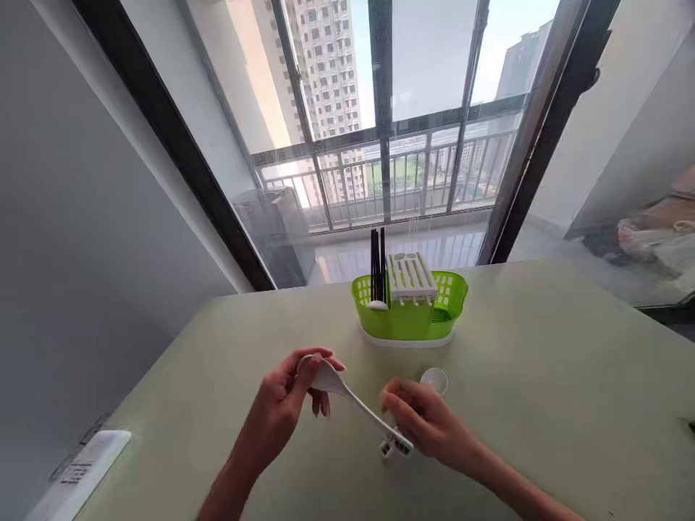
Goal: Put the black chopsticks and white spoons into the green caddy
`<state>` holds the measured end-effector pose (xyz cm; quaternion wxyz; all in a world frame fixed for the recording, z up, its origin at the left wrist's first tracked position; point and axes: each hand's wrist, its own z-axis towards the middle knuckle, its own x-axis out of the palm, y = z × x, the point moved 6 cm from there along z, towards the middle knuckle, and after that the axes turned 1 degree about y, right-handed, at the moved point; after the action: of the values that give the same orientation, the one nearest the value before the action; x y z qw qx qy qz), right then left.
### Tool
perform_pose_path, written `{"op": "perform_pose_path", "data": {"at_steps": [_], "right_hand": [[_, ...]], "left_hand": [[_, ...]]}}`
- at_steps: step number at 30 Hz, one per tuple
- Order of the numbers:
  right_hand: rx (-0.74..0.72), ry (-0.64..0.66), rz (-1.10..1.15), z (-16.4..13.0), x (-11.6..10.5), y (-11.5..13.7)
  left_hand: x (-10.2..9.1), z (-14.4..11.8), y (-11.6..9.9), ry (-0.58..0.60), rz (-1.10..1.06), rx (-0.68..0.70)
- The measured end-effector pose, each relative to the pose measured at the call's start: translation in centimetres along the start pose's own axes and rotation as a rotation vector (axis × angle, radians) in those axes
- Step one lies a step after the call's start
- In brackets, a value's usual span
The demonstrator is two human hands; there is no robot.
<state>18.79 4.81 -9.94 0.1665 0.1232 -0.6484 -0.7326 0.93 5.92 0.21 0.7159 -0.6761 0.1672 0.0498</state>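
Left hand [281, 399]: was pinched, lower fingers hung loosely.
Right hand [423, 418]: was curled, slightly blurred, knuckles uppermost.
Left forearm [232, 479]: slanted up, bare.
Right forearm [502, 474]: entered from lower right, bare.

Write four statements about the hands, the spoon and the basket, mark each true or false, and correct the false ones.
1. The left hand grips the white spoon at its bowl end. True.
2. The green basket stands on the floor. False: it stands on the table.
3. Black chopsticks stand upright in the green basket. True.
4. The right hand holds the black chopsticks. False: it is beside the white spoon's handle.
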Motion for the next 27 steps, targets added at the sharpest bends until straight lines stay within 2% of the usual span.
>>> {"op": "perform_pose_path", "data": {"at_steps": [2,5,7,10,14,18,24,27], "right_hand": [[-0.041,-0.165,-0.068,0.2,-3.2,0.1],[-0.067,-0.314,-0.125,-0.1,-7.8,0.3],[-0.048,-0.332,-0.109,-0.6,-10.4,0.0],[0.003,-0.315,0.026,-1.4,-13.4,-1.2],[0.082,-0.342,0.136,-1.5,-15.4,-3.4],[0.106,-0.338,0.151,-1.0,-15.6,-4.2],[0.103,-0.316,0.158,-0.8,-15.7,-4.2],[0.102,-0.304,0.134,-0.7,-15.9,-4.3]], "left_hand": [[-1.9,0.6,-1.8,-0.168,-0.021,0.089],[-3.9,1.6,-4.5,-0.37,-0.028,0.234],[-4.3,2.3,-6.1,-0.457,-0.003,0.325],[-3.8,3.8,-7.9,-0.505,0.126,0.429],[-2.3,6.0,-8.5,-0.449,0.364,0.538],[-0.6,8.2,-7.2,-0.311,0.569,0.615],[2.0,10.7,-5.2,-0.086,0.651,0.688],[2.9,11.4,-4.3,-0.026,0.655,0.679]]}}
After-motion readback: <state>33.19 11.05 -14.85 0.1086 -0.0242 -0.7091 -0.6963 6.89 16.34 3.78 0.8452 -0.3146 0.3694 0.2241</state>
